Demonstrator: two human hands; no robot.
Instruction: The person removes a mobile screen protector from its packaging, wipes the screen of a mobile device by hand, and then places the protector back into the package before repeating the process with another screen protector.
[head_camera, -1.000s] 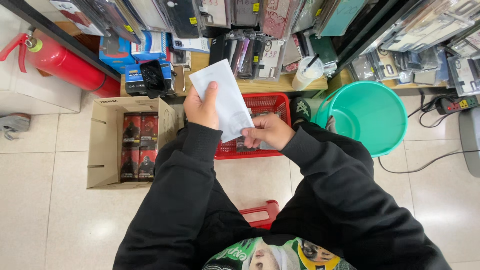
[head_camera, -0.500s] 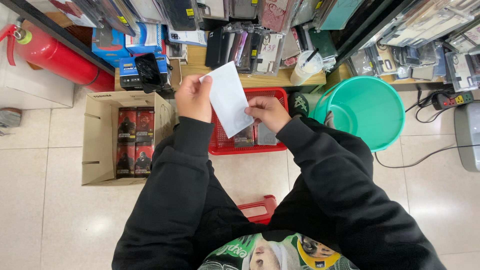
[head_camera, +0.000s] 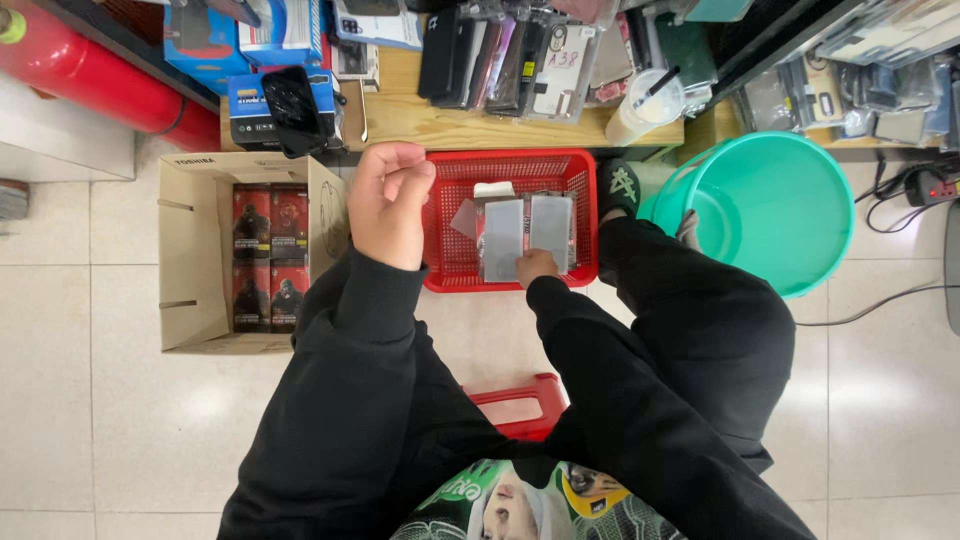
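A red plastic basket (head_camera: 455, 215) stands on the tiled floor in front of my knees. Flat grey-clear packets (head_camera: 525, 225) lie in it. My right hand (head_camera: 537, 266) reaches down into the basket and grips the near edge of the packets. Raised above the basket's left rim, my left hand (head_camera: 386, 205) has its fingers curled in and holds nothing. Both arms wear black sleeves.
A cardboard box (head_camera: 190, 260) of red-and-black boxes sits at the left, a teal bucket (head_camera: 775, 215) at the right. A wooden shelf (head_camera: 450, 120) with phone cases (head_camera: 520, 55), a cup with a straw (head_camera: 642, 112) and blue boxes (head_camera: 275, 95) runs behind. A red fire extinguisher (head_camera: 85, 70) lies far left, a red stool (head_camera: 515, 402) under me.
My left hand held a white flat packet up; now it is empty and curled. My right hand has dropped into the basket onto the packets. The camera has tilted closer.
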